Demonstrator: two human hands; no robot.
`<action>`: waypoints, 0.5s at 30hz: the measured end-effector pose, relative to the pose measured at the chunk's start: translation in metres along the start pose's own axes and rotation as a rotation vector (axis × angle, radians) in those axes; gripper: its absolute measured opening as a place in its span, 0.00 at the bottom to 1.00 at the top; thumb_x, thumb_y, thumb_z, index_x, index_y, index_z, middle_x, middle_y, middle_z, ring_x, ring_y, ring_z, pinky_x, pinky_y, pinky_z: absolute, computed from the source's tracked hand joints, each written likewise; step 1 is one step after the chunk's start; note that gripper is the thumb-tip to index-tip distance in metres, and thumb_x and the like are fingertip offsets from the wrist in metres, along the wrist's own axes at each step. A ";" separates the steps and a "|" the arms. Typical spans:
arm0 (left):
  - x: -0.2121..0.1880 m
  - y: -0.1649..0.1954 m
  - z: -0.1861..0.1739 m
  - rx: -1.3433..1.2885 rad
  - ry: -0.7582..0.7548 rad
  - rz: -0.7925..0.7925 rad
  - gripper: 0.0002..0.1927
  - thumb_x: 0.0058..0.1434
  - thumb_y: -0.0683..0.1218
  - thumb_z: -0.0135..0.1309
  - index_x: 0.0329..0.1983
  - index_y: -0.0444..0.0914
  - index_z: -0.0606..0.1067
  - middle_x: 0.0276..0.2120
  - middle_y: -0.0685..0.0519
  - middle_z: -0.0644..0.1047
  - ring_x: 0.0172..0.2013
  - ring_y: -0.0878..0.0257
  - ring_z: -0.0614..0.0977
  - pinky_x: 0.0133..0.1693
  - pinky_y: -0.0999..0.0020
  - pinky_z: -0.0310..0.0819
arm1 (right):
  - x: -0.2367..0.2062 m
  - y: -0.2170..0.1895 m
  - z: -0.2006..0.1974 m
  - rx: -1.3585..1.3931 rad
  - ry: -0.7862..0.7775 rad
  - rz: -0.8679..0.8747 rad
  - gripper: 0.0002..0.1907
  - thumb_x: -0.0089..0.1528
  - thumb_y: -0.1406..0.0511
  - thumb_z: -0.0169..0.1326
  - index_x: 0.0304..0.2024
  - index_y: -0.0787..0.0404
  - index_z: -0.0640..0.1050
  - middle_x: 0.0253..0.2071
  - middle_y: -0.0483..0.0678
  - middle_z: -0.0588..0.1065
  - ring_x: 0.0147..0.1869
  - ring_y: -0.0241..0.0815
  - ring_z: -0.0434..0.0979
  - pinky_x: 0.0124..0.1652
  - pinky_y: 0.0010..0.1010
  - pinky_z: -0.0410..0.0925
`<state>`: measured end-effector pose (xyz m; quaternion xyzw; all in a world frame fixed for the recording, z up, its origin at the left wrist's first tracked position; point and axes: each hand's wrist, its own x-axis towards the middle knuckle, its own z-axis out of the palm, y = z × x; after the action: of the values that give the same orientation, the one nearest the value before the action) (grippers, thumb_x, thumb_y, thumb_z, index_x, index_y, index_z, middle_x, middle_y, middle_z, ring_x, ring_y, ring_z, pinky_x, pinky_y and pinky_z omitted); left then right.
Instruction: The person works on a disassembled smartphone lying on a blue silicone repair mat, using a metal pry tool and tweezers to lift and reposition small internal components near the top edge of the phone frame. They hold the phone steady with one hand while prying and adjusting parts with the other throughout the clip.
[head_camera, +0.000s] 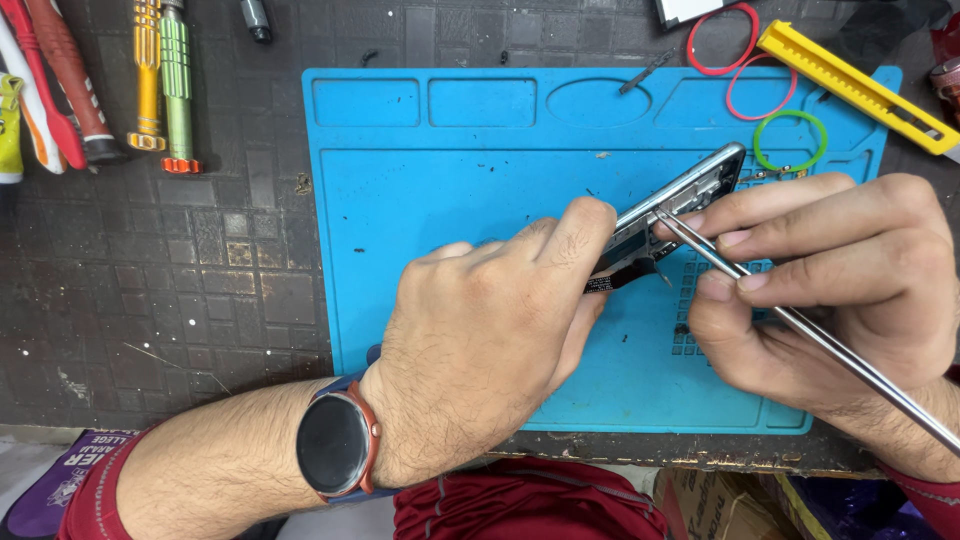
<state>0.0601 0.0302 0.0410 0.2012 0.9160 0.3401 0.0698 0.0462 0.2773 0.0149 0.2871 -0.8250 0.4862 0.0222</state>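
Phone frame (682, 196), stripped and tilted on its edge, sits over the middle-right of the blue work mat (440, 180). Left hand (490, 340) is clamped round its lower end, fingers curled, index finger lying along the upper edge, a round dark watch (335, 443) on that wrist. Right hand (850, 280) comes in from the mat's right side, pinching a pair of steel tweezers (790, 322) between thumb and fingertips, tips right at the frame's open inside, touching or just short of it, hard to tell which. A dark flex strip (618, 278) hangs out below the frame, between the two hands. Up at the mat's top right corner: two red rubber bands (722, 40), a green one (790, 140) on the mat itself, and a yellow utility knife (855, 88) lying across the corner. Well off the mat's left edge, yellow and green screwdrivers (162, 85) lie side by side on the dark bench.
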 end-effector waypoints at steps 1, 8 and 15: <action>0.000 0.000 0.000 -0.002 -0.003 0.000 0.20 0.59 0.47 0.65 0.46 0.39 0.66 0.27 0.53 0.77 0.25 0.53 0.81 0.25 0.60 0.71 | -0.001 0.001 0.000 -0.004 -0.004 -0.004 0.14 0.56 0.78 0.62 0.33 0.63 0.69 0.41 0.53 0.70 0.51 0.54 0.83 0.45 0.38 0.80; 0.000 -0.002 0.001 -0.018 -0.012 0.002 0.21 0.58 0.47 0.65 0.46 0.39 0.66 0.28 0.53 0.78 0.27 0.52 0.82 0.26 0.60 0.72 | -0.004 0.004 -0.001 -0.048 -0.038 -0.018 0.15 0.57 0.79 0.63 0.34 0.61 0.70 0.42 0.52 0.71 0.53 0.54 0.84 0.46 0.36 0.80; 0.000 -0.001 0.001 -0.020 -0.008 0.003 0.21 0.58 0.47 0.65 0.47 0.39 0.66 0.29 0.52 0.78 0.27 0.52 0.82 0.26 0.59 0.72 | -0.001 0.000 0.005 -0.065 0.004 -0.106 0.19 0.54 0.80 0.63 0.36 0.62 0.68 0.42 0.53 0.68 0.48 0.52 0.82 0.45 0.37 0.81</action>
<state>0.0597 0.0298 0.0397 0.2033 0.9120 0.3484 0.0749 0.0481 0.2734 0.0116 0.3285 -0.8240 0.4579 0.0588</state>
